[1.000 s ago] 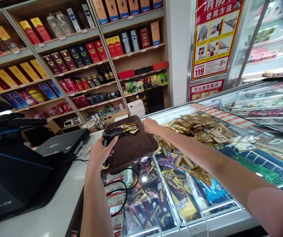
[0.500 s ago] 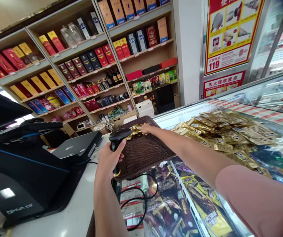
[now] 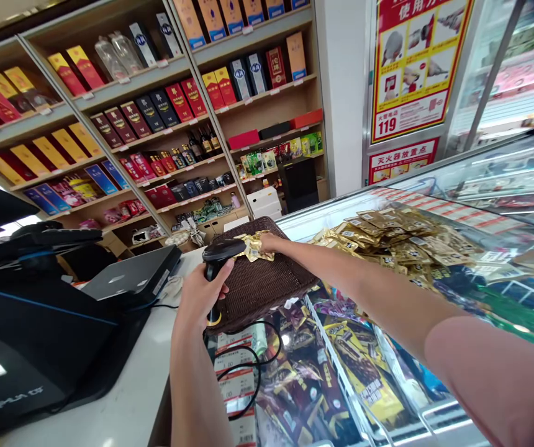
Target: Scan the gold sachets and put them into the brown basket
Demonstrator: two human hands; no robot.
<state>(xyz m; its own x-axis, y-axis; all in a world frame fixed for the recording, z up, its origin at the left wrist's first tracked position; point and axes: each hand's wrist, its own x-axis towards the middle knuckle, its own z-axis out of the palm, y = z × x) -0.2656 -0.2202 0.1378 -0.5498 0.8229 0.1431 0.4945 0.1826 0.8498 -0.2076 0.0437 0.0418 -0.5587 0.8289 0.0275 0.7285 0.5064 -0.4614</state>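
My left hand (image 3: 205,290) is wrapped round the handle of a black barcode scanner (image 3: 223,248), its head tilted toward the right. Over a brown woven basket (image 3: 260,292), my right hand (image 3: 269,243) grips a small gold packet (image 3: 252,247) in front of the scanner's head. Whether more packets lie under that hand I cannot tell. The scanner's black cable (image 3: 258,372) loops down over price labels. To the right, a heap of similar gold packets (image 3: 388,239) lies on the glass top.
A glass-topped freezer (image 3: 355,372) with packaged ices runs along the front and right. On the left, a black checkout machine (image 3: 38,335) and a dark flat device (image 3: 131,276) stand on the white counter (image 3: 127,397). Shelves of boxes (image 3: 150,118) line the back wall.
The view has shifted slightly to the right. The gold packet now shows more plainly before the scanner, held out by my right hand; my left hand keeps its grip.
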